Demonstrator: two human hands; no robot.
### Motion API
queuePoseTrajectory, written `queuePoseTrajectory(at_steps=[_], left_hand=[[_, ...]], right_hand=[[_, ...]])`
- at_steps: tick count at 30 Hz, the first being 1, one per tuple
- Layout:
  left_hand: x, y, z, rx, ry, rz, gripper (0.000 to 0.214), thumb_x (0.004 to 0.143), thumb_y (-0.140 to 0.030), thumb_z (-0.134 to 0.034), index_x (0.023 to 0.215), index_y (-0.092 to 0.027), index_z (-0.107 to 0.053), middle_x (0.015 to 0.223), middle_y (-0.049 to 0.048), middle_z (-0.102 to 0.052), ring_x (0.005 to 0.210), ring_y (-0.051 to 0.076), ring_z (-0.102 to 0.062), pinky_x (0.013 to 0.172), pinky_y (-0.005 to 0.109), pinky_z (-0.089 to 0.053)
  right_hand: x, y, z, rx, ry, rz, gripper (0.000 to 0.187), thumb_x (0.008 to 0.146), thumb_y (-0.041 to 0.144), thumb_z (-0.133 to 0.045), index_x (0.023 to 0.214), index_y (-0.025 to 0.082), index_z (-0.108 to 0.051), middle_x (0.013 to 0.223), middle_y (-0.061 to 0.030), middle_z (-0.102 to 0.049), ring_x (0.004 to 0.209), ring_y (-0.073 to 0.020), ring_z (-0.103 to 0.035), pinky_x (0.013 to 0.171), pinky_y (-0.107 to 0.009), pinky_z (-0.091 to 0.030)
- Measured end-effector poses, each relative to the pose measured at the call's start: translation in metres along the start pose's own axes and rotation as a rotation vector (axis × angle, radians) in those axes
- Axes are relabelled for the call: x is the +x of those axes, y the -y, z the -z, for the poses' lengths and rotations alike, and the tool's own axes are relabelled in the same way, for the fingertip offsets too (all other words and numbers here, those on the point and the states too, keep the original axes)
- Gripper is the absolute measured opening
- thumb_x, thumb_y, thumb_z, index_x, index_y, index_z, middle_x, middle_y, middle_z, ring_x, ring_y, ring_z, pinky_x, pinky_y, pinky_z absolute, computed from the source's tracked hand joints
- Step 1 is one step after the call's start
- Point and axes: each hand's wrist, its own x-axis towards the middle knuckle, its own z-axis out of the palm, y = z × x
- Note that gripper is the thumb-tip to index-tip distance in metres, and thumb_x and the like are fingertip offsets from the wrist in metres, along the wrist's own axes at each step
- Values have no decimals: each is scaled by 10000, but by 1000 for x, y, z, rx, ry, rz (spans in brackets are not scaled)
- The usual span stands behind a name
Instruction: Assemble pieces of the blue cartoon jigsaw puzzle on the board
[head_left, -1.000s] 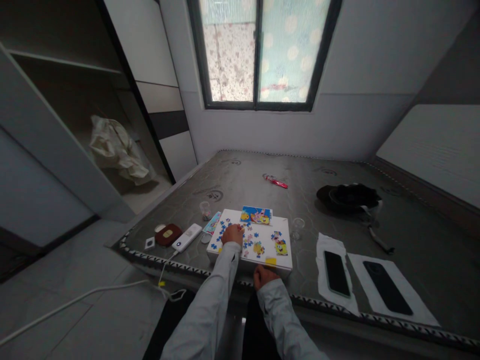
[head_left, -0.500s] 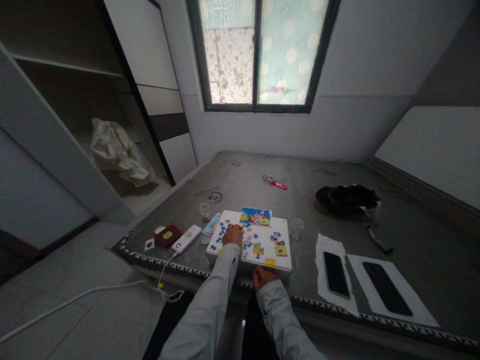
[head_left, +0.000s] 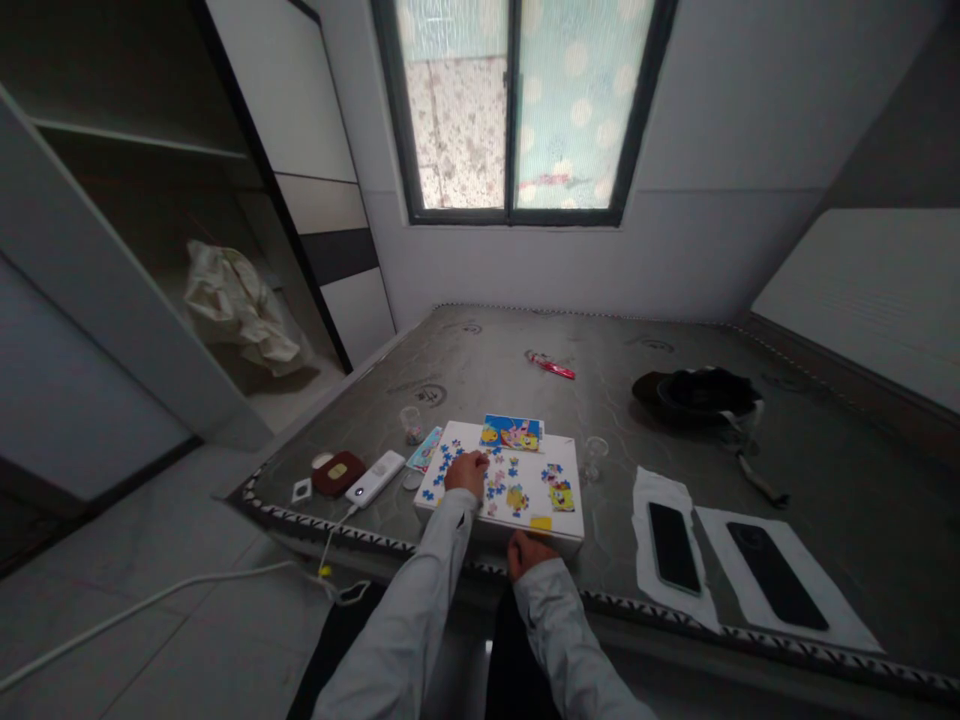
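A white box (head_left: 551, 465) lies flat with several loose jigsaw pieces (head_left: 444, 467) spread over its top. My left hand (head_left: 466, 474) is over the left-middle of the box, fingers closed and pointing down among the pieces; whatever they pinch is too small to make out. Against the box's front side rests my right hand (head_left: 529, 552), curled into a loose fist with nothing showing in it. Joined pieces form a yellow cartoon patch (head_left: 561, 496) at the right and another yellow cluster (head_left: 517, 499) near the middle. A colourful picture card (head_left: 511, 433) lies at the back edge.
The box is on a grey mattress (head_left: 495, 345). To its left are a white power bank (head_left: 375, 480), a brown pouch (head_left: 339, 473) and a clear cup (head_left: 411, 425). Rightward are another clear cup (head_left: 595, 458), two phones (head_left: 674, 548) on white sheets and a dark cap (head_left: 701, 397).
My left hand has shifted very slightly toward me over the pieces. My right hand stays at the box's front, and the view moves a little.
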Motion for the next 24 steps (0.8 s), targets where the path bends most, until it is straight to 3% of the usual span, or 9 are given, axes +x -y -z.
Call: queuePoseTrajectory(at_steps=[5, 12, 18, 24], left_hand=[[-5, -1, 1, 30, -51, -69, 201, 921, -269, -590, 1050, -276, -744, 1115, 36, -734, 1009, 175, -658, 816, 267, -441], [-5, -30, -3, 79, 45, -218, 231, 954, -331, -550, 1089, -292, -733, 1197, 21, -690, 1060, 171, -641, 849, 257, -459], [1, -56, -14, 122, 83, -178, 242, 898, -398, -635, 1085, -285, -740, 1224, 44, -682, 1060, 204, -653, 859, 290, -472], [10, -64, -19, 109, 132, -103, 169, 826, -326, -718, 982, -276, -759, 1196, 48, -687, 1078, 209, -652, 863, 291, -464]], right_hand=[[1, -2, 2, -11, 38, 63, 159, 873, 232, -543, 893, 278, -693, 785, 19, -757, 726, -166, -675, 579, -251, -288], [1, -2, 5, -20, 63, 64, 158, 879, 221, -546, 890, 266, -697, 771, 10, -755, 691, -169, -668, 563, -262, -271], [1, -1, 8, -3, 70, 55, 181, 897, 201, -559, 937, 265, -723, 795, -17, -759, 736, -198, -679, 583, -274, -309], [1, -1, 14, 20, 113, 66, 184, 903, 231, -537, 943, 259, -714, 809, -17, -756, 717, -178, -668, 582, -257, -314]])
